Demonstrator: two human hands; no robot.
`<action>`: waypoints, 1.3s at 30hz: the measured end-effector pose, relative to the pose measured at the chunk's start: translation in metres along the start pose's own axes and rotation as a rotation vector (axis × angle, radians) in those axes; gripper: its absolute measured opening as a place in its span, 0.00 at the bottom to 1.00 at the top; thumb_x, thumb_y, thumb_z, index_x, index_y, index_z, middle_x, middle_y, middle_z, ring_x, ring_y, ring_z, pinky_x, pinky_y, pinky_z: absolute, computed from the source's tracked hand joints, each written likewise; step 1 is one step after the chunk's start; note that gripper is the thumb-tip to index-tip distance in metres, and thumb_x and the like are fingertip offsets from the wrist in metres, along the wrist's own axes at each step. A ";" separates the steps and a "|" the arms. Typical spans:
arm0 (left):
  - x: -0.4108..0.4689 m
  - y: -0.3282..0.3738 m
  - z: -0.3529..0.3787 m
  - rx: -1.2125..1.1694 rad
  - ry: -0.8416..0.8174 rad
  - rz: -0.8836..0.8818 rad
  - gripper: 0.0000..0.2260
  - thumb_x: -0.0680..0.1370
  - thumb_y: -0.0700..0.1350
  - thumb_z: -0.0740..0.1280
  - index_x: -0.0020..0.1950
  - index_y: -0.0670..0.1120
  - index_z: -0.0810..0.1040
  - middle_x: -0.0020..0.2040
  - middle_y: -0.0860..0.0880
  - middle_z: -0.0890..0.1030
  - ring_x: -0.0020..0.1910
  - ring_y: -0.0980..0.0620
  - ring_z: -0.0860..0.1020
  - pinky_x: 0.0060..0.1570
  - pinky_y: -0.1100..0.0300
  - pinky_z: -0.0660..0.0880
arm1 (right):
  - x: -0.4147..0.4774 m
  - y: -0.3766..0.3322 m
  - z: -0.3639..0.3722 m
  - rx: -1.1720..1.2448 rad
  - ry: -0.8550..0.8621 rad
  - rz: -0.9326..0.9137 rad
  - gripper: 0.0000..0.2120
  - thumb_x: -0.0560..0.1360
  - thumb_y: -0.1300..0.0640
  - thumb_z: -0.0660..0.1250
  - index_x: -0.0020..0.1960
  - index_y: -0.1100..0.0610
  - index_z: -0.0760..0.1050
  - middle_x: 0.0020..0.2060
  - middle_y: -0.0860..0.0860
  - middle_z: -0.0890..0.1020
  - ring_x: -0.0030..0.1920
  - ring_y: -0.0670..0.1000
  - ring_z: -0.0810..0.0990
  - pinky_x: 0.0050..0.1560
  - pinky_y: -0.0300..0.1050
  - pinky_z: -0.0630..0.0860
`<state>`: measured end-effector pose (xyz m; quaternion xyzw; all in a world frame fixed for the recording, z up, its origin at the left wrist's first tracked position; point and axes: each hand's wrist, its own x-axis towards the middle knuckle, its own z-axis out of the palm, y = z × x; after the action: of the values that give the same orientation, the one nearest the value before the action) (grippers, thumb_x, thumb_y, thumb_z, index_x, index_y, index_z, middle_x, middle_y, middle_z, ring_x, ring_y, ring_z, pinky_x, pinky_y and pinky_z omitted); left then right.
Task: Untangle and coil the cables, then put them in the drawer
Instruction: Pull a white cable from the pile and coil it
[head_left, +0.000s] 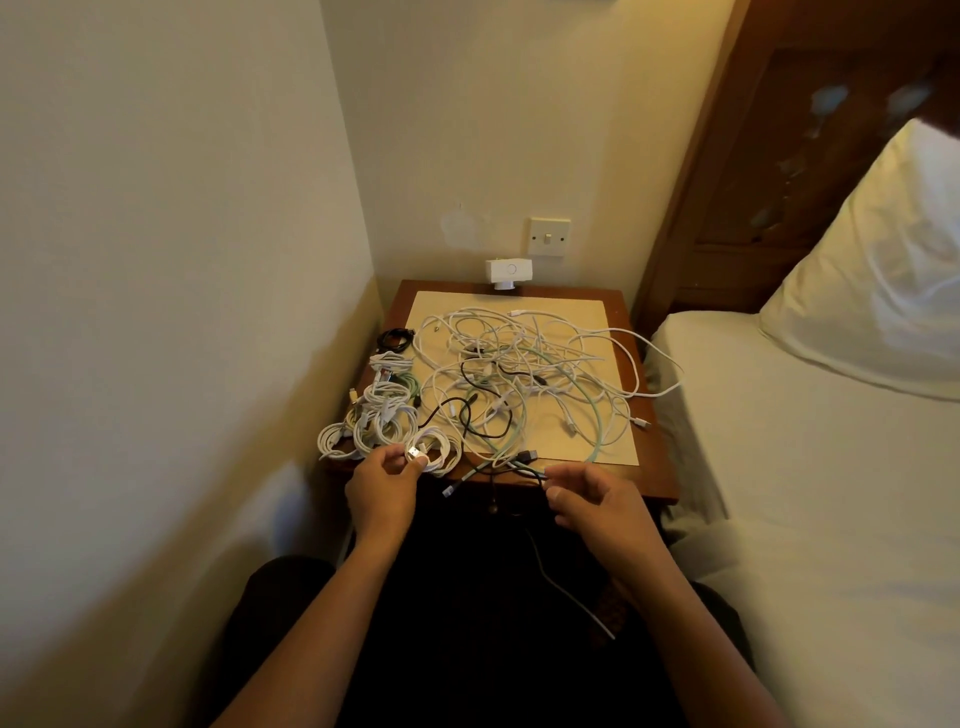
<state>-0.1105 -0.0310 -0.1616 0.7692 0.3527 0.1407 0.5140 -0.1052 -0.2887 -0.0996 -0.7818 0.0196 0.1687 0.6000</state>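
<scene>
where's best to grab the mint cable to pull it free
Pinch the mint cable by its plug end, which hangs over the table's front edge, clear of the tangle. Come from the front; farther back it loops among white cables.

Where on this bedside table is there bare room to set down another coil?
Bare: the mat's back strip between the white adapter and the tangle, and the wood rim at the front right corner. Crowded: the mat's middle under the tangle and the left edge, stacked with coiled cables.
</scene>
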 end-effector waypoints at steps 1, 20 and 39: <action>-0.002 0.001 -0.003 0.033 -0.002 0.016 0.14 0.75 0.47 0.77 0.58 0.48 0.83 0.49 0.51 0.85 0.49 0.53 0.83 0.54 0.55 0.80 | 0.007 -0.004 0.001 -0.031 0.018 -0.008 0.08 0.80 0.57 0.71 0.57 0.47 0.82 0.52 0.47 0.85 0.56 0.49 0.84 0.57 0.50 0.83; -0.001 0.121 -0.055 0.164 -0.128 0.583 0.08 0.78 0.41 0.71 0.54 0.52 0.84 0.50 0.56 0.82 0.46 0.58 0.79 0.41 0.70 0.72 | 0.072 -0.217 -0.047 -0.340 0.231 -0.387 0.11 0.84 0.53 0.65 0.59 0.56 0.83 0.43 0.53 0.83 0.38 0.49 0.76 0.37 0.44 0.75; -0.040 0.396 -0.114 -0.289 -0.611 0.960 0.11 0.86 0.46 0.61 0.60 0.44 0.80 0.45 0.47 0.83 0.47 0.48 0.82 0.50 0.55 0.80 | -0.036 -0.409 -0.134 -0.500 0.302 -1.204 0.12 0.84 0.54 0.64 0.62 0.55 0.83 0.39 0.40 0.81 0.34 0.38 0.76 0.36 0.30 0.71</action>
<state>-0.0472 -0.0679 0.2461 0.7706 -0.2223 0.1764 0.5707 -0.0113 -0.3074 0.3212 -0.7869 -0.3759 -0.3073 0.3809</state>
